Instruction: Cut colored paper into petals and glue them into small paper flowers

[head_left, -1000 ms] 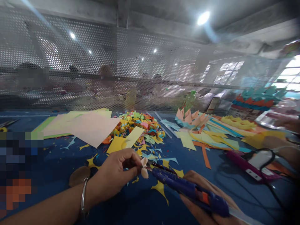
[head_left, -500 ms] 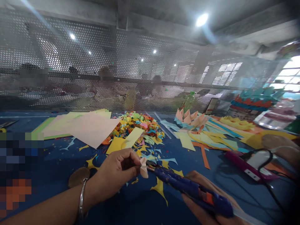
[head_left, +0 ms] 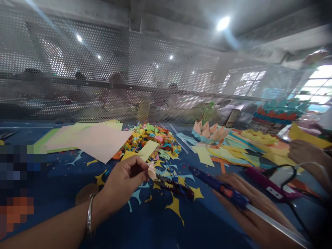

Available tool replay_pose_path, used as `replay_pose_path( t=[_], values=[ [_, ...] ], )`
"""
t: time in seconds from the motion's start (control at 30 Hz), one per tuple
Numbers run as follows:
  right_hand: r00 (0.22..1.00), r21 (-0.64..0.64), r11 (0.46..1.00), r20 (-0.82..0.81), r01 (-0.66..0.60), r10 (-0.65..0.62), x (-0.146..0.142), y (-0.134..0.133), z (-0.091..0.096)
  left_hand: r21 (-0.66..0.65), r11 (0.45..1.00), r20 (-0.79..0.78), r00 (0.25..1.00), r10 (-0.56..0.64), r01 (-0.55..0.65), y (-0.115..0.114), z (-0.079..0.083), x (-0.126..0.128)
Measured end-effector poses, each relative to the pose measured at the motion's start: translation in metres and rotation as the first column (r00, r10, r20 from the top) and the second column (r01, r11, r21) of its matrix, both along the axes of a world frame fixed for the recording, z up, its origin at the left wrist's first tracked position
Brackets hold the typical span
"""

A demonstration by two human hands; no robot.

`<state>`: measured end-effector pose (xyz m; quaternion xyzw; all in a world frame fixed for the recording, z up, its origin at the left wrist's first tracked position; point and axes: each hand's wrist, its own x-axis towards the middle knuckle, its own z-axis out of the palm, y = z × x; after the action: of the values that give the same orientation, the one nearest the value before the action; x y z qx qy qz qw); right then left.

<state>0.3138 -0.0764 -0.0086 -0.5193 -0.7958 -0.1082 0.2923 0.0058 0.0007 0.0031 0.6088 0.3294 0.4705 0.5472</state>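
Observation:
Between the thumb and fingers of my left hand (head_left: 126,180) is a small curled pale pink paper piece (head_left: 151,170). My right hand (head_left: 249,204) is wrapped round a blue hot glue gun (head_left: 220,188), a clear glue stick (head_left: 275,221) jutting from its back end. The gun's tip points left and is apart from the paper. Dark-handled scissors (head_left: 178,188) lie on the blue table between my hands, partly behind the paper piece. Yellow and light blue paper offcuts (head_left: 176,207) are scattered around them.
Pastel paper sheets (head_left: 103,143) and a heap of colourful scraps (head_left: 153,133) lie ahead. Pink paper crowns (head_left: 207,131) and strips are to the right. Another person's hand (head_left: 306,152) holds yellow paper near a purple power strip (head_left: 275,186). Perforated mesh (head_left: 145,79) stands behind.
The glue gun has moved right and away from the paper piece, uncovering the scissors. My left hand has shifted slightly left and up. The other person's hand has lifted yellow paper.

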Motion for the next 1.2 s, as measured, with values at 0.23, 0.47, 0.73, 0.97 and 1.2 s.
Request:
replay_pose_path(
  t=[0.23,0.47,0.73,0.97,1.2],
  values=[
    [0.944,-0.142,0.986,0.327,0.089,-0.038,0.021,0.038,0.006,0.139,0.985,-0.062,0.992,0.112,-0.103,-0.003,0.001,-0.001],
    [0.925,-0.252,0.965,0.379,0.065,0.037,0.038,0.039,0.01,0.174,0.98,-0.085,0.99,0.112,-0.096,-0.004,0.003,-0.001],
    [0.942,-0.462,0.852,0.093,-0.247,0.324,-0.069,0.032,0.056,0.173,0.976,-0.095,0.984,0.148,-0.13,-0.004,0.002,0.0],
    [0.906,-0.533,0.788,0.088,-0.308,0.414,-0.128,0.047,0.04,0.217,0.962,-0.12,0.973,0.197,-0.168,-0.003,0.001,-0.002],
    [0.896,-0.523,0.769,0.025,-0.366,0.443,-0.128,0.05,0.03,0.225,0.963,-0.12,0.976,0.179,-0.149,-0.002,0.005,0.001]
  ],
)
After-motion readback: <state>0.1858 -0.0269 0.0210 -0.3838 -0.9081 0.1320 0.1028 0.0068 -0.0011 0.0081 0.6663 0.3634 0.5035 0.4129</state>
